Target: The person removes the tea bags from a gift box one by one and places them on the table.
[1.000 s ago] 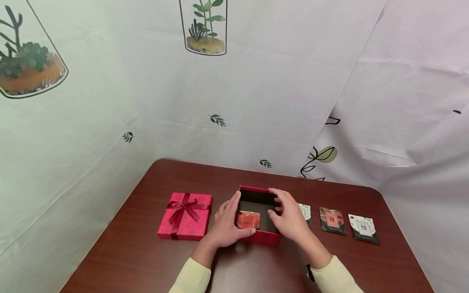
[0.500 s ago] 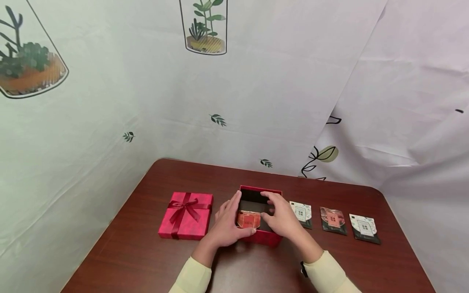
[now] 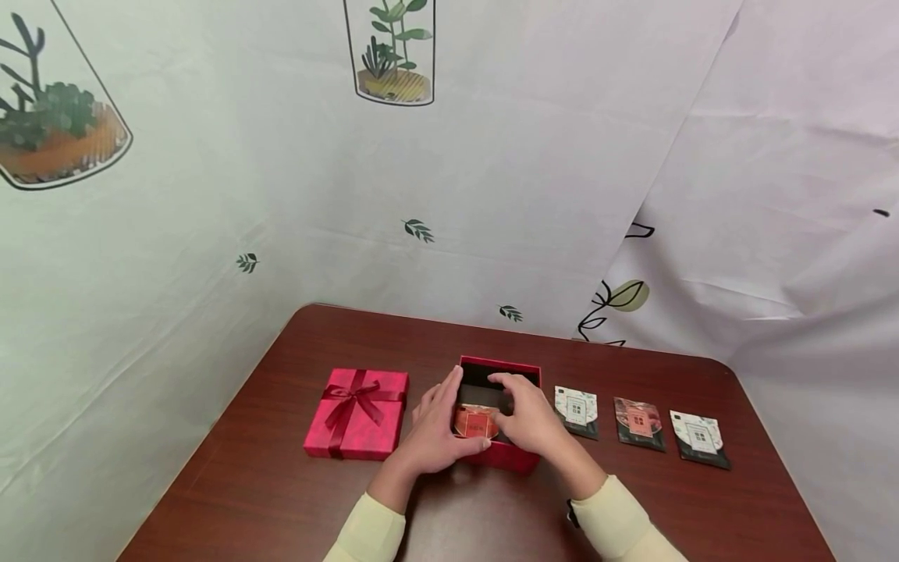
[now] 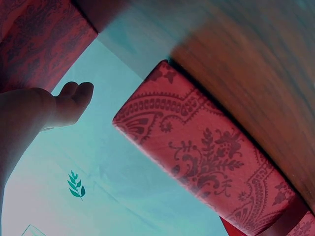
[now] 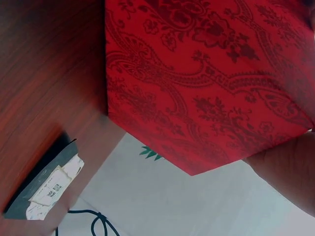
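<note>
A red patterned gift box [image 3: 502, 457] stands uncovered at mid-table, its dark inside partly showing. Flat against the left part of its floor lies a red-orange packet [image 3: 476, 421]. My left hand [image 3: 437, 433] holds the box at its near left corner, fingers along the left wall and thumb over the front rim. Above the box's right half is my right hand [image 3: 530, 417], its bent fingers reaching inside and the thumb at the packet's right edge. Its fingertips are out of sight in the right wrist view, behind the box wall [image 5: 197, 73].
Left of the box lies its red lid [image 3: 361, 449] with a dark ribbon bow. To the right, a white packet [image 3: 577, 410], a red one [image 3: 637, 423] and another white one [image 3: 700, 439] form a row on the brown table [image 3: 449, 531]. Printed cloth [image 3: 492, 195] hangs behind.
My right hand has moved left from the box's right rim to over its inside, uncovering the nearest white packet. The left hand, box and red-orange packet stay in place.
</note>
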A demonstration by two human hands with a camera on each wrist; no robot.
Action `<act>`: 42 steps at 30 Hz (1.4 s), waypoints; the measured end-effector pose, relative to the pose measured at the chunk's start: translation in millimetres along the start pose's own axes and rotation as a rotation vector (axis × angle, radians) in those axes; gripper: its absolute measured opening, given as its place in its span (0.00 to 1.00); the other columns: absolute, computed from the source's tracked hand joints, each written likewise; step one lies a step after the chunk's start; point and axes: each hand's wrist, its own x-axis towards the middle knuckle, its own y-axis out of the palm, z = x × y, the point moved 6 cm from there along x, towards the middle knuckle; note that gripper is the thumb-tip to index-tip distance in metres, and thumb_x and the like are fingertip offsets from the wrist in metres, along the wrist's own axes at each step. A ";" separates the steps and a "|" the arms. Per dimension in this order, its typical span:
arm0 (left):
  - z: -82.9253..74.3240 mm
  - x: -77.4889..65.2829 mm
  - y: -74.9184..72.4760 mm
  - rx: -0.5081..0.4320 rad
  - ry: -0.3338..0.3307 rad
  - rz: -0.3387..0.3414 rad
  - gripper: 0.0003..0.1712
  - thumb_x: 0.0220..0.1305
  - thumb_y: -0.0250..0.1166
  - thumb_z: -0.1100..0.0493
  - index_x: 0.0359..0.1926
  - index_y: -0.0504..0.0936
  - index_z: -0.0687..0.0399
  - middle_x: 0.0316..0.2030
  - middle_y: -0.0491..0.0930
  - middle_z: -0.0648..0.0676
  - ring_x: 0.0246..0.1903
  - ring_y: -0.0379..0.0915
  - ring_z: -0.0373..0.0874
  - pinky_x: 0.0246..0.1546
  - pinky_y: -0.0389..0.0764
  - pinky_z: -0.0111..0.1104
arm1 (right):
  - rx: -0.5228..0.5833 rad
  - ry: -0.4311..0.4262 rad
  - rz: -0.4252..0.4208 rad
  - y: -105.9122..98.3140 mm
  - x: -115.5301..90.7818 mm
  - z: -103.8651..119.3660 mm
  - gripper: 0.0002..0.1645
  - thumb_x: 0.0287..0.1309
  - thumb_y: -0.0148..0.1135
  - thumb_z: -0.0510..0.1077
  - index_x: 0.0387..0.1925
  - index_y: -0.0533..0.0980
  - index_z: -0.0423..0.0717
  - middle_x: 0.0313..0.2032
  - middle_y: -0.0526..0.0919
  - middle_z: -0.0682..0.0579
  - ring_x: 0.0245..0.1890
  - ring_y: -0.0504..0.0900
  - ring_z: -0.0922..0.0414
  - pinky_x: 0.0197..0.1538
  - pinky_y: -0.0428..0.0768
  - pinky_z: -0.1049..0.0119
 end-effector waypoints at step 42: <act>1.3 0.2 0.6 0.002 0.021 0.000 0.67 0.49 0.75 0.37 0.80 0.44 0.45 0.77 0.48 0.46 0.71 0.46 0.57 0.62 0.52 0.65 | -0.060 0.089 0.228 43.2 26.4 -8.5 0.37 0.50 0.74 0.37 0.63 0.72 0.37 0.54 0.78 0.38 0.42 0.76 0.49 0.46 0.81 0.51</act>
